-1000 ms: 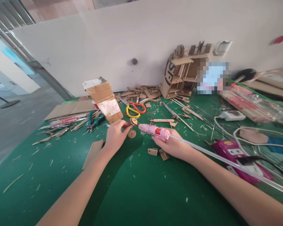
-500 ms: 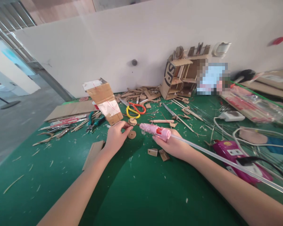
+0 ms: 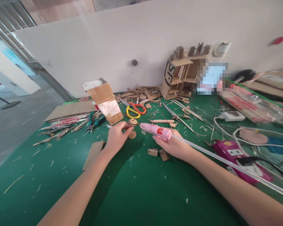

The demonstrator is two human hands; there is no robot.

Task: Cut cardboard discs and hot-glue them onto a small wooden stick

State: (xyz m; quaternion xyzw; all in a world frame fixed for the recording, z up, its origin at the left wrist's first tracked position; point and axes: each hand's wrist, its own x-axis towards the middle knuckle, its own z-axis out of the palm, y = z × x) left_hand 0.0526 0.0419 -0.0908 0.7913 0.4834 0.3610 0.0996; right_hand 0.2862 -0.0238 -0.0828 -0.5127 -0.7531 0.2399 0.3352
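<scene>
My right hand is wrapped round a pink hot glue gun, with a long clear glue stick running out of its back toward the lower right. The gun's nozzle points left, close to a small round cardboard piece. My left hand pinches that piece at its edge; a thin stub stands up from its top. Just below the left fingertips lies a cardboard disc with a small hole. Two small cardboard pieces rest on the green table in front of the right hand.
Scissors, a knife and cardboard scraps lie beyond the hands. A cardboard shelf model stands against the wall. Pliers and sticks are at left, a flat cardboard strip nearer; a purple power strip with cables sits right.
Almost nothing differs. The round piece in my left fingers has turned or tilted slightly, and the glue gun has shifted a touch.
</scene>
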